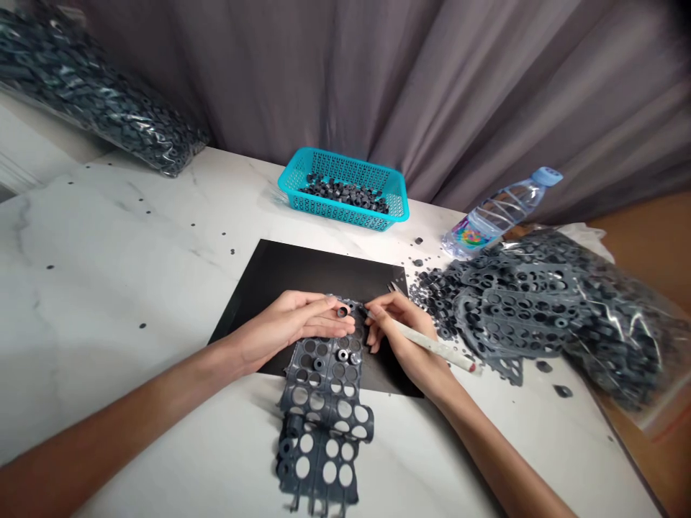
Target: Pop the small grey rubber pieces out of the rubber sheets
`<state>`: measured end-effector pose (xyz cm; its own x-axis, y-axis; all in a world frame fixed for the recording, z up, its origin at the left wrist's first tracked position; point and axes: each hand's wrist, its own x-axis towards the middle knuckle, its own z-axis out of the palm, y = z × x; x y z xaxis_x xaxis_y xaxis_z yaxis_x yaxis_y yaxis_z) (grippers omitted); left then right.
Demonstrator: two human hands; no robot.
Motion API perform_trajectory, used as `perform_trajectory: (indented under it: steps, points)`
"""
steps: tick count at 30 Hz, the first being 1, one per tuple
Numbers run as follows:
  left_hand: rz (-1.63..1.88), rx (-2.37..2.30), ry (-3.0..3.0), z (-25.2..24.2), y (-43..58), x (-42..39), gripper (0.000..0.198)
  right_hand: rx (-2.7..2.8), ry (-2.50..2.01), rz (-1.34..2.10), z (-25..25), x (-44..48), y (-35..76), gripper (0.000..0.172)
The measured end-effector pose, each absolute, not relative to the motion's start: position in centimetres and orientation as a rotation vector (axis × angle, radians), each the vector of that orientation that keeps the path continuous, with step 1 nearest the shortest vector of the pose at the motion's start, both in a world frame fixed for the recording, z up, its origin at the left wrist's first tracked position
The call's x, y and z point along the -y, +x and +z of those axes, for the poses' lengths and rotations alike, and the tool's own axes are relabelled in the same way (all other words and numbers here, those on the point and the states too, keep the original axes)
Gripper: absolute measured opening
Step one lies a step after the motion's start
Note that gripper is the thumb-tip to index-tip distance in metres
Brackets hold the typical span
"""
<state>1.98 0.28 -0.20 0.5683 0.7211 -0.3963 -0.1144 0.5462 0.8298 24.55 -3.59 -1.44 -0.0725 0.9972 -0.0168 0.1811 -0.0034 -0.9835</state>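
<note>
My left hand [302,316] pinches a small black rubber ring [342,311] between thumb and fingers, above the black mat [302,266]. In my right hand [402,324] is a slim pen-like tool with a whitish handle [432,342] and a reddish end; its tip, near the ring, is too small to make out. Beneath both hands lies a perforated black rubber sheet [318,399], full of round holes, with a few rings on it. It runs off the mat toward me, partly curled. My left hand covers part of its far end.
A turquoise basket [345,216] of black pieces stands behind the mat. To the right are a water bottle [480,219], a heap of punched sheets [518,309] and a plastic bag [637,324]. A full bag [124,108] lies at back left. Black specks dot the table [134,288].
</note>
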Motion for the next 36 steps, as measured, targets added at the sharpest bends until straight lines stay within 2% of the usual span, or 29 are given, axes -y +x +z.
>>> perform_trajectory:
  steps: [6,10,14,18,21,25,29,36]
  points:
    - [0.589,-0.812,0.878,-0.1,2.0,0.3,0.039,1.387,-1.32,1.202,-1.4,3.5,24.5,0.026]
    - [0.908,-0.873,1.026,1.1,3.7,-3.9,0.035,1.38,-1.318,1.216,-1.3,3.6,24.4,0.029]
    - [1.249,-0.908,1.661,3.4,6.2,-13.4,0.029,1.371,-1.312,1.223,-1.1,3.7,24.3,0.031]
    - [1.112,-1.024,2.293,4.4,6.3,-18.8,0.028,1.384,-1.322,1.204,-1.1,3.7,24.3,0.034]
    - [1.094,-1.0,2.355,3.8,5.2,-16.7,0.029,1.383,-1.332,1.203,-1.2,3.6,24.3,0.035]
    - [1.046,-0.93,2.373,2.4,3.7,-9.2,0.022,1.395,-1.33,1.21,-1.4,3.6,24.3,0.033]
    - [0.725,-0.852,2.275,0.6,3.0,-3.0,0.02,1.404,-1.306,1.211,-1.4,3.9,24.4,0.028]
    - [0.629,-0.855,2.275,-1.1,2.9,-1.7,0.02,1.404,-1.304,1.253,-1.7,4.0,24.6,0.023]
